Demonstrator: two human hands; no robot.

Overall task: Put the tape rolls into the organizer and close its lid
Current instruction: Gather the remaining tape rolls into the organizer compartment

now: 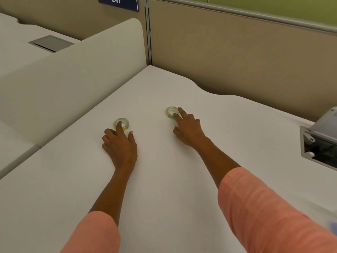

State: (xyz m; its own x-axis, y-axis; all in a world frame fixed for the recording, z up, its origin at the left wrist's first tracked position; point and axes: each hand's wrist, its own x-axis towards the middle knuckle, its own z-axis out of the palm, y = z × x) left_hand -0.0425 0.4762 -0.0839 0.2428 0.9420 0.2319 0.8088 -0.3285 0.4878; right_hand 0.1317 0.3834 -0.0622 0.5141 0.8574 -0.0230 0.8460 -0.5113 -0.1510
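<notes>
Your left hand (119,143) rests on the white desk (164,189), fingers spread, its index finger poked into the hole of the left tape roll (121,123), which lies flat. Your right hand (187,128) reaches further out, two fingers loosely spread across the right tape roll (171,111); neither roll is pinched or lifted. The rolls sit well apart on bare desktop. Beige partition walls (237,52) close the far corner. At the right edge a grey cable box (317,139) stands open. The organizer is out of view.
</notes>
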